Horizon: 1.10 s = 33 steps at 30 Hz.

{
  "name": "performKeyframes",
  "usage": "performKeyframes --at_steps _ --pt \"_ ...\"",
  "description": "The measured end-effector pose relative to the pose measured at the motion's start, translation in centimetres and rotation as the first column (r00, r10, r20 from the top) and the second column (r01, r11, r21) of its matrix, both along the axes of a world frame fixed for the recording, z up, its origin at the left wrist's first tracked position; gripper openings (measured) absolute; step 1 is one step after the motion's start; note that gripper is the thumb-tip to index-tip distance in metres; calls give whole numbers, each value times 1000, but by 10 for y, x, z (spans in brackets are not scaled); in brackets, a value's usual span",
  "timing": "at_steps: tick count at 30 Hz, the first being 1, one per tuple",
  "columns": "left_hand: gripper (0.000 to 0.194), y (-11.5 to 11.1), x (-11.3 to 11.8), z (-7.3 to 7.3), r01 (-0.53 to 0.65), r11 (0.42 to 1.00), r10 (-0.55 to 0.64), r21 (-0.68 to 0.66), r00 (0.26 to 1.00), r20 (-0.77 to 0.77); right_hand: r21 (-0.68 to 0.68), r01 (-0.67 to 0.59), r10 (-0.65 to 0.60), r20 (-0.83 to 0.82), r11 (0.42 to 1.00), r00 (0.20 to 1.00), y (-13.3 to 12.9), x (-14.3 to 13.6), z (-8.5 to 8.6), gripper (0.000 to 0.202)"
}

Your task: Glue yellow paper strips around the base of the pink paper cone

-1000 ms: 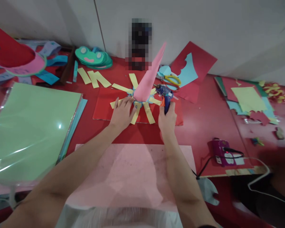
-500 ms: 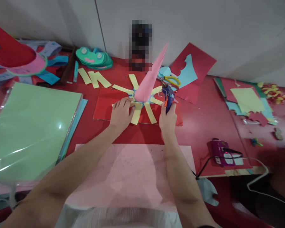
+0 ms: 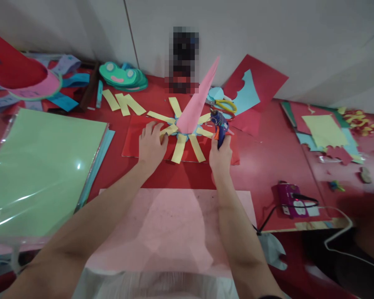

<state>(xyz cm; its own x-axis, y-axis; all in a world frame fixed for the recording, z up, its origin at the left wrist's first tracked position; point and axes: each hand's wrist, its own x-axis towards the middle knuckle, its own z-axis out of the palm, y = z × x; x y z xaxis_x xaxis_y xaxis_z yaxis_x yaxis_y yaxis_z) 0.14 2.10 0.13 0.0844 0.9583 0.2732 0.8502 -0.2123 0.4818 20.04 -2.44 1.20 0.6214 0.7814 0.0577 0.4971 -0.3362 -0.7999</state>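
A pink paper cone (image 3: pixel 193 111) points up and leans right, its base on a blue scalloped paper piece (image 3: pixel 183 136). Several yellow paper strips spread out around it like rays over a red board (image 3: pixel 133 143). On the left side, my left hand (image 3: pixel 152 144) has its fingers curled at the outer end of one yellow paper strip (image 3: pixel 170 130), which lies between thumb and forefinger. My right hand (image 3: pixel 220 154) grips a dark blue glue gun (image 3: pixel 220 126) with an orange trigger, its nozzle end pointing away from me, right of the cone.
Loose yellow strips (image 3: pixel 123 104) and green frog cutouts (image 3: pixel 121 77) lie at the back left. Yellow-handled scissors (image 3: pixel 226 104) sit beside red and blue paper scraps (image 3: pixel 247 97). Wrapped green sheets (image 3: pixel 50 166) are left; a purple power box (image 3: pixel 293 200) with cords is right.
My left hand has slid outward to the left from the cone's base, along the yellow strip to its outer end. My right hand and the glue gun have barely moved.
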Motion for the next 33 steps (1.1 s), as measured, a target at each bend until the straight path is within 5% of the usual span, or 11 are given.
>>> performKeyframes --at_steps 10,19,27,33 --pt "25 4 -2 0 24 999 -31 38 981 192 35 -13 13 -2 999 1000 0 2 -3 24" --pt "30 17 -15 0 -152 984 160 -88 983 87 -27 -13 13 -1 1000 1000 0 2 -1 23" --pt "38 23 -24 -8 -127 989 111 72 975 190 -1 -1 1 -25 1000 1000 1 3 -4 20" --pt "33 25 -30 1 -172 983 182 -65 960 211 -6 -7 7 -12 1000 1000 2 2 -4 20"
